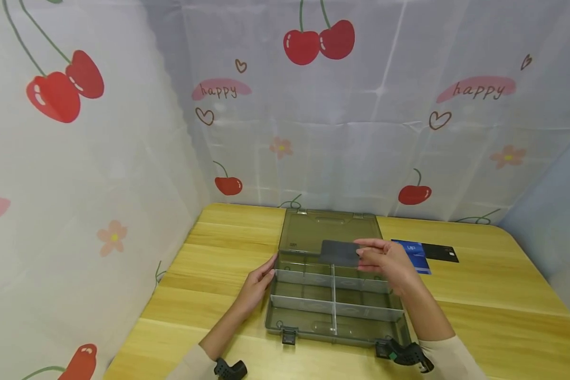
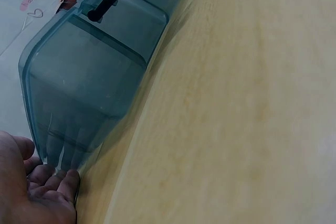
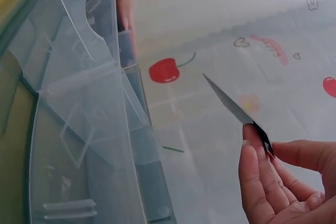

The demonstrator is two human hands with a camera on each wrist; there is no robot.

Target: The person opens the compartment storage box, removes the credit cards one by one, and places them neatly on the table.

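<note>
A dark grey card (image 1: 339, 253) is pinched between the thumb and fingers of my right hand (image 1: 385, 261), held up over the back of a translucent divided box (image 1: 304, 316). The right wrist view shows this thin card (image 3: 231, 103) nearly edge-on, its end between thumb and fingertips. My left hand (image 1: 255, 287) rests at the box's left side. In the left wrist view, the straight fingers of my left hand (image 2: 44, 192) touch the outer wall, with the thumb near the rim. The box's lid (image 1: 330, 229) lies opened back toward the curtain.
A blue card (image 1: 415, 258) and a black card (image 1: 442, 253) lie on the wooden table (image 1: 494, 311) right of the box. Clear dividers (image 1: 304, 277) split the box into several compartments. Latches (image 1: 288, 335) stick out at its front. A cherry-print curtain (image 1: 332, 132) hangs behind.
</note>
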